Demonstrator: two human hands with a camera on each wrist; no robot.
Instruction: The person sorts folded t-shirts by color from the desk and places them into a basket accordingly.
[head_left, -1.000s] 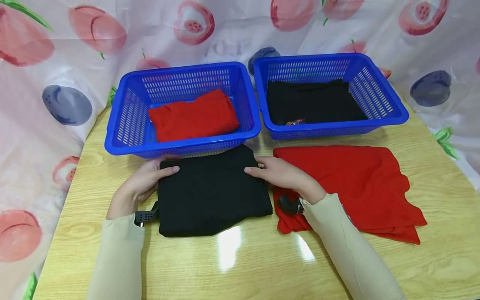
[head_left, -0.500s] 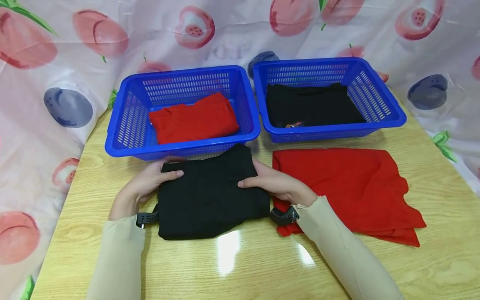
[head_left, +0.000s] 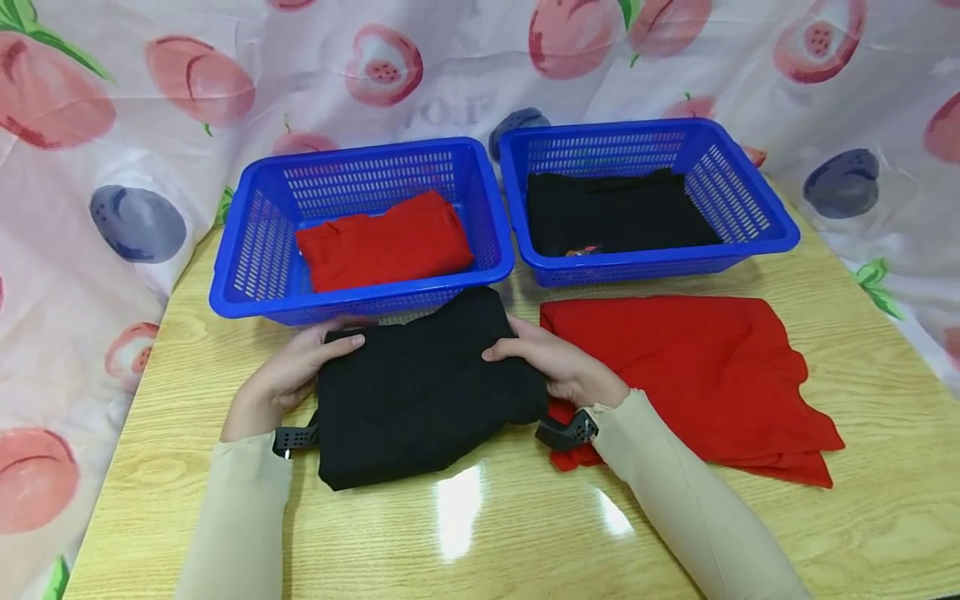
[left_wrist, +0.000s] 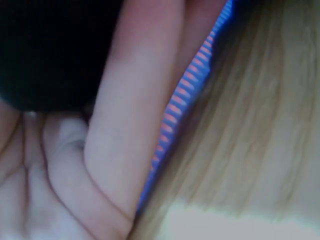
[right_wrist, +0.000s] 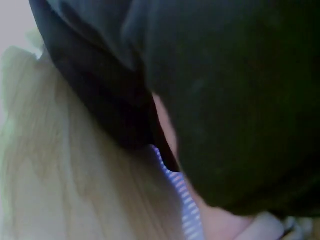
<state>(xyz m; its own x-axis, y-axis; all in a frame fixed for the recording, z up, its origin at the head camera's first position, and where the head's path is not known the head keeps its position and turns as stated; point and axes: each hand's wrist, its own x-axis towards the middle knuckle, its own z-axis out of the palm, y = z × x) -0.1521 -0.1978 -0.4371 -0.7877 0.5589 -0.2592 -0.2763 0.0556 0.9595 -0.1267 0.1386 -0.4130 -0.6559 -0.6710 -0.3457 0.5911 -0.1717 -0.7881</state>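
A folded black garment (head_left: 427, 400) is between my two hands in front of the baskets. My left hand (head_left: 292, 367) grips its left edge, thumb on top and fingers underneath. At the right edge my right hand (head_left: 562, 358) holds it the same way, the thumb lying over the cloth. That right end looks raised a little off the table, and its near corner droops. In the left wrist view, black cloth (left_wrist: 55, 55) lies against the palm. Dark cloth (right_wrist: 230, 100) fills much of the right wrist view and hides most of the fingers.
A blue basket (head_left: 360, 296) with a folded red garment (head_left: 386, 242) stands behind. Beside it, another blue basket (head_left: 645, 260) holds black cloth (head_left: 607, 212) with a small print. A spread red garment (head_left: 697, 375) lies on the wooden table (head_left: 510, 533) at right, partly under my right arm.
My right hand has shifted inward and taken a deeper hold on the garment. The garment's right end has risen slightly and its near edge now slants. The left hand keeps its hold.
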